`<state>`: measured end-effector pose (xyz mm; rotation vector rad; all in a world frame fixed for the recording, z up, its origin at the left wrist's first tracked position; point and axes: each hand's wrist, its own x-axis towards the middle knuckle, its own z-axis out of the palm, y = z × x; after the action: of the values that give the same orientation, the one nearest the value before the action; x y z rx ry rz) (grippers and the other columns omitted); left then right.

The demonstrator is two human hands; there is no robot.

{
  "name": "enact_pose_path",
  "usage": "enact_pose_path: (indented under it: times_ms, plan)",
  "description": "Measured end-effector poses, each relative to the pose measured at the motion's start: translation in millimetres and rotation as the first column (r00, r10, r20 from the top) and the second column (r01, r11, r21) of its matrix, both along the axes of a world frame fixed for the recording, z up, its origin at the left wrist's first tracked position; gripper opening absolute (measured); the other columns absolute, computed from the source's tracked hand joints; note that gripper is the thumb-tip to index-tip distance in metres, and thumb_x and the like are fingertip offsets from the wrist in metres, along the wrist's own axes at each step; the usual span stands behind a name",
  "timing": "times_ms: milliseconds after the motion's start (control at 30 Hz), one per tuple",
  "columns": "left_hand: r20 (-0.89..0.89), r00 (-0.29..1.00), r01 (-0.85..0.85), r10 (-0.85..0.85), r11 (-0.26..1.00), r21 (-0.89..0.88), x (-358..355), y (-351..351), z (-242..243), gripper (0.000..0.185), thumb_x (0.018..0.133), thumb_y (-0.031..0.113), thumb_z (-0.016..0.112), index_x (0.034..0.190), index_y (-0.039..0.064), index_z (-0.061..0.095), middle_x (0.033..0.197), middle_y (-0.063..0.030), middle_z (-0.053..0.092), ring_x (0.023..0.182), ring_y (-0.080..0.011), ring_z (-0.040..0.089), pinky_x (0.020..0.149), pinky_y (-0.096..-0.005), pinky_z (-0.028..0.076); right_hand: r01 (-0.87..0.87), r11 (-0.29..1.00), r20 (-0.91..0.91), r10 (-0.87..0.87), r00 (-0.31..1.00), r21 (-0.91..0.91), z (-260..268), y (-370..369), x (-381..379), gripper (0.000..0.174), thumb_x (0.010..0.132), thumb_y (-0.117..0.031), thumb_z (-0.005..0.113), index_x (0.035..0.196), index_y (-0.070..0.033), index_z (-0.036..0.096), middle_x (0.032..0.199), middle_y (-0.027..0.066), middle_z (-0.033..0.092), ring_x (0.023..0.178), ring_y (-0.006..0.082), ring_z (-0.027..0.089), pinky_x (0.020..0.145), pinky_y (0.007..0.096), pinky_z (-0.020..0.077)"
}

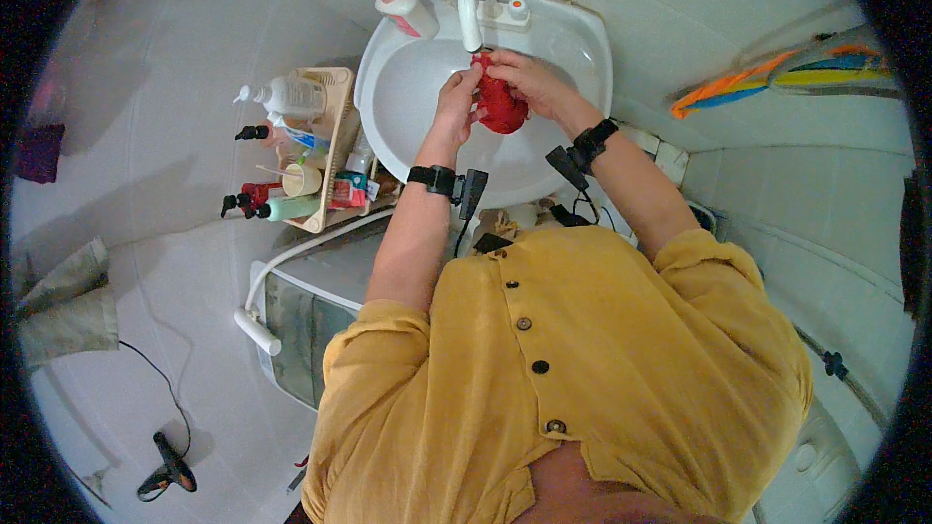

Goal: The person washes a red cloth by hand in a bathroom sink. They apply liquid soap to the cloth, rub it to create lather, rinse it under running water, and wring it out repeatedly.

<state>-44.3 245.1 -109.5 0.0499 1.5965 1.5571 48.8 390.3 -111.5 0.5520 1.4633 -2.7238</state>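
Both hands hold a piece of red cloth (504, 110) over the white washbasin (415, 102). My left hand (460, 98) pinches its upper left side between thumb and fingers. My right hand (535, 84) grips the top and right side, and the lower part bulges downward below the fingers. Directly above them is the spout of the white faucet (468, 11), its mouth just over the cloth's top end. Whether water is running cannot be made out. The faucet's knob (518, 9) has an orange-red cap.
A pink-and-white pump bottle (408, 13) stands on the basin's back left rim. Left of the basin, a beige plastic rack (336, 153) carries several bottles and a cup (301, 180). Below it are a white hose (306, 240) and a washing machine (306, 327). Colourful straps (786, 80) hang at right.
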Motion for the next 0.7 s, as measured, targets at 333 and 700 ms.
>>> enact_pose_path:
  times_ms: [333, 700]
  plan:
    - [0.119, 0.934, -0.357, 0.338, 0.905, 0.232, -36.3, -23.3, -10.6, 0.023, 0.096, 0.026, 0.057, 0.108, 0.007, 0.055, 0.106, -0.0068, 0.060, 0.099, -0.0230, 0.055, 0.089, -0.0487, 0.050, 0.373, 0.859, 0.149, -0.342, 0.928, -0.350, -36.8, 31.3, 13.4, 0.023, 0.087, -0.022, 0.069, 0.105, -0.011, 0.060, 0.106, 0.0042, 0.062, 0.091, 0.0191, 0.060, 0.085, 0.0343, 0.0484]
    - [0.411, 0.768, -0.634, 0.492, 0.676, 0.375, -78.5, -52.9, 12.6, 0.038, 0.104, 0.035, 0.031, 0.112, 0.004, 0.050, 0.117, -0.0157, 0.057, 0.117, -0.0353, 0.051, 0.106, -0.0592, 0.033, 0.266, 0.864, 0.223, -0.386, 0.895, 0.427, -87.4, 57.7, 38.0, 0.032, 0.084, -0.021, 0.068, 0.110, -0.006, 0.057, 0.102, 0.0097, 0.064, 0.088, 0.0254, 0.064, 0.074, 0.0363, 0.0536]
